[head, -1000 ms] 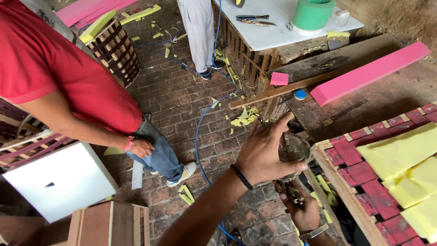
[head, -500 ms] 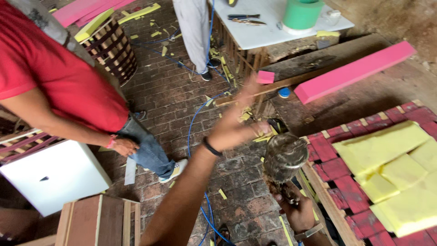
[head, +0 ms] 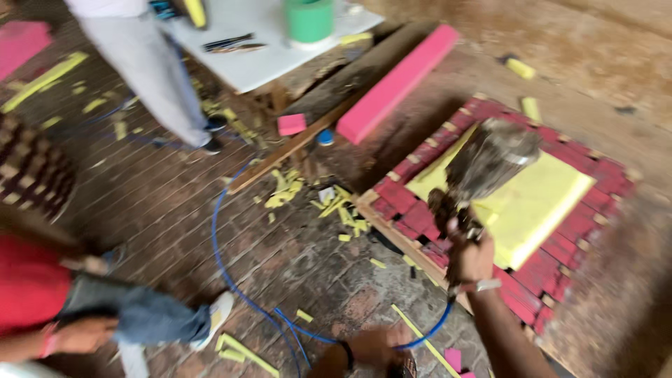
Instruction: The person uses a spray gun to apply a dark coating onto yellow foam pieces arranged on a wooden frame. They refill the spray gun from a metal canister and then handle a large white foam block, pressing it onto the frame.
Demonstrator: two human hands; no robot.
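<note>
My right hand (head: 467, 257) is clamped on the spray gun (head: 483, 168), held upright over the yellow foam (head: 542, 203) on the red frame (head: 560, 259). Left hand (head: 374, 348) low, near the blue hose (head: 231, 273); grip unclear.

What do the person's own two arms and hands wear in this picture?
Both forearms are bare, with no sleeves or gloves in view. The left hand has a thin dark band on its wrist. The right hand has a pale, silvery band, perhaps a watch; the picture is blurred.

Foam sheet (head: 532, 203) seemingly on frame (head: 560, 259)
</note>
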